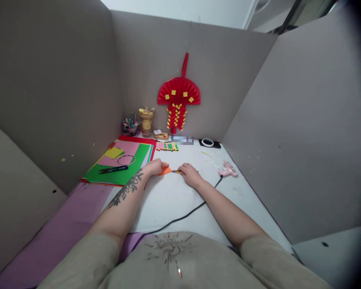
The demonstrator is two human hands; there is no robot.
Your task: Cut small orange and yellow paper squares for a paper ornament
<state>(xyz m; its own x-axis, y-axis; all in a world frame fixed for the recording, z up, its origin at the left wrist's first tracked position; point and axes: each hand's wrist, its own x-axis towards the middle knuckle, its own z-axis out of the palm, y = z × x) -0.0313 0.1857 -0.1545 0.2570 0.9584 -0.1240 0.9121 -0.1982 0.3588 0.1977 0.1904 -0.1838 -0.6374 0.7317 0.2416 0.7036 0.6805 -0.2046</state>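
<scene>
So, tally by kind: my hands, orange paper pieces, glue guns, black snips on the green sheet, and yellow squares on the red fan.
Hands: 2, left hand and right hand
Orange paper piece: 1
Glue gun: 1
Black snips: 1
Yellow squares on the red fan: 4
Total: 9

Orange paper (165, 170), its visible part roughly triangular, tapers to a corner above the white surface (159, 208). Meeting that corner, a slim tool (176, 171), dark and yellow, points leftward, its other end hidden by the right hand (190, 175).
</scene>
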